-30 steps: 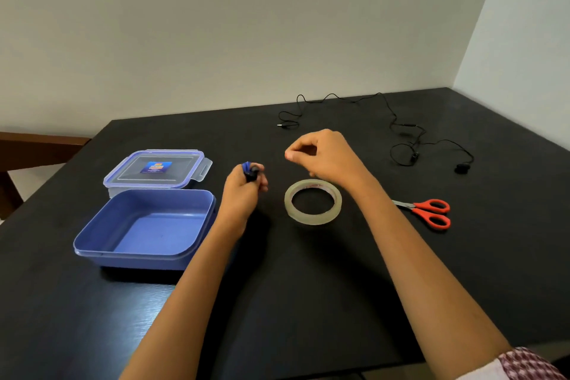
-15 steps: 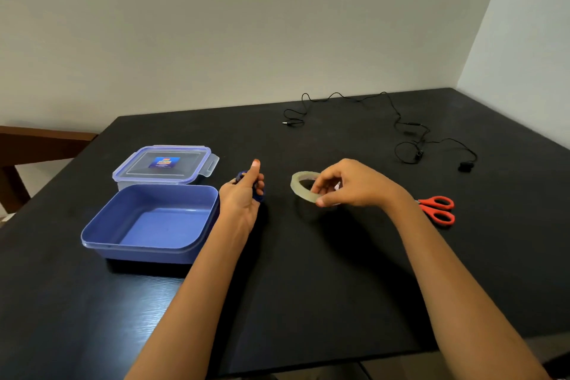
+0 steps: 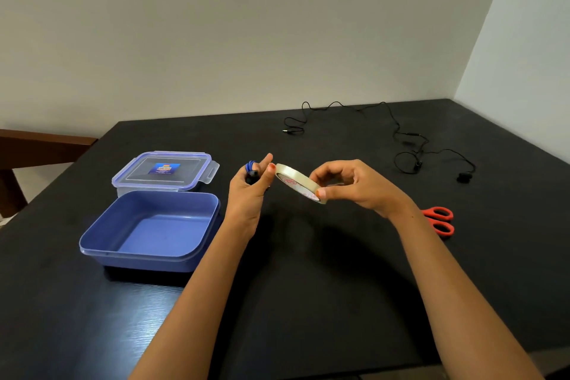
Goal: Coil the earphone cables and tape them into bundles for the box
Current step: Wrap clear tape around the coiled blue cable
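One blue box (image 3: 138,262) on my left, one lid (image 3: 166,170) behind it. My left hand (image 3: 248,197) grips one coiled blue earphone (image 3: 250,166); my right hand (image 3: 359,187) pinches one tape roll (image 3: 297,183). One black earphone (image 3: 398,129) lies uncoiled beyond, one scissors (image 3: 439,220) on the right.

Plain, home-like room, black table (image 3: 308,302) set into a corner of bare pale walls (image 3: 216,25), brown wooden furniture (image 3: 40,145) seen at left edge.
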